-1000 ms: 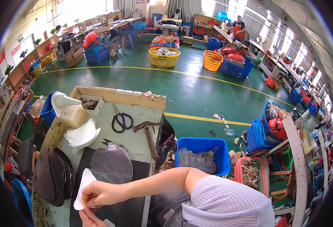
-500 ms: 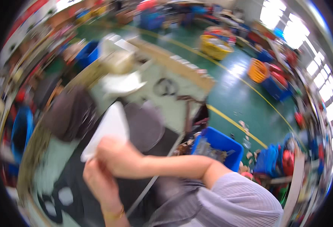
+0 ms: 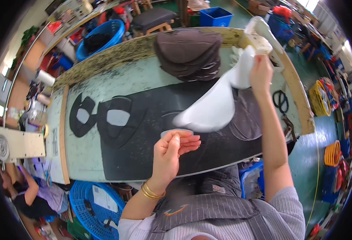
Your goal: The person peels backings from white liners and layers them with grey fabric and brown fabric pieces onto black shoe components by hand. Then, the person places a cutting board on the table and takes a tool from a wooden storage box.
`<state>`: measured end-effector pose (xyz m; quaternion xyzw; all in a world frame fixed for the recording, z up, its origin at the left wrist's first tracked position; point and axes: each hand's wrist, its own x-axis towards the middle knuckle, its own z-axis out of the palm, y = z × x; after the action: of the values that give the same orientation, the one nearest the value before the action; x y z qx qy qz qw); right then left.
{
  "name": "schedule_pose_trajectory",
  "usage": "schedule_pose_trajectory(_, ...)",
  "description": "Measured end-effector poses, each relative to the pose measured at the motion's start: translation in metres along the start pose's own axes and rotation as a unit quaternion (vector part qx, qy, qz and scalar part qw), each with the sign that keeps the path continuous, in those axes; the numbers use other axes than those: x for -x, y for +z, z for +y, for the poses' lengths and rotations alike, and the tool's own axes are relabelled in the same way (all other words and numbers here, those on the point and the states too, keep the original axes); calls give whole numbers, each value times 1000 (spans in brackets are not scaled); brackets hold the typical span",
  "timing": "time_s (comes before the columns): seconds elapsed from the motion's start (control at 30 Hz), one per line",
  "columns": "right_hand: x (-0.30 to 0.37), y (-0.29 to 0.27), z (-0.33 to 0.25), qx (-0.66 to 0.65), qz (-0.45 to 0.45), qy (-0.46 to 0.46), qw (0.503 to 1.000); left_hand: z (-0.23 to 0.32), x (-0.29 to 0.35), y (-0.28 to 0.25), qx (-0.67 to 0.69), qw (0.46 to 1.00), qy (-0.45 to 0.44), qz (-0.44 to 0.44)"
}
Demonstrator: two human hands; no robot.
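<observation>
A limp white sheet [image 3: 214, 106] hangs blurred across the worktable, its upper right end gripped in my closed right hand [image 3: 260, 76]. My left hand [image 3: 168, 154] is over the near side of the black panel [image 3: 144, 160], thumb pressed to the index finger and the other fingers half stretched. A thin pale-edged piece [image 3: 176, 130] shows behind its fingertips; what it is remains unclear. Two black cut-outs with pale centres, a smaller one [image 3: 82, 116] and a larger one [image 3: 118, 117], lie at the left. Round dark grey fabric [image 3: 248, 120] lies partly beneath the sheet.
A stack of dark fabric pieces [image 3: 188, 54] stands at the table's far side. Black-handled scissors [image 3: 280, 101] rest at the right. The table has a raised wooden rim [image 3: 108, 60]. A blue basket [image 3: 94, 204] stands below left, and another person [image 3: 36, 196] sits near a sewing machine [image 3: 20, 145].
My view has swung to the left. My hands, together at the white sheet before, are now apart; the right has carried the sheet away to the right.
</observation>
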<state>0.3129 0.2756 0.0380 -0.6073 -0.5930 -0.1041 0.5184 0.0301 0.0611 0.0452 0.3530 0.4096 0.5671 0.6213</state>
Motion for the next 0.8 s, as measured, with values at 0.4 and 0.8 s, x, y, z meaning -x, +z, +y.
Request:
schedule_pose_trajectory(0.4, 6, -72, -88, -200, -90, -36, 975, 2, -98, 46, -448, 777, 441, -22)
schedule_pose_trajectory(0.8, -62, -23, 100, 12, 54, -80, 995, 22, -6, 34, -326, 932, 95, -123)
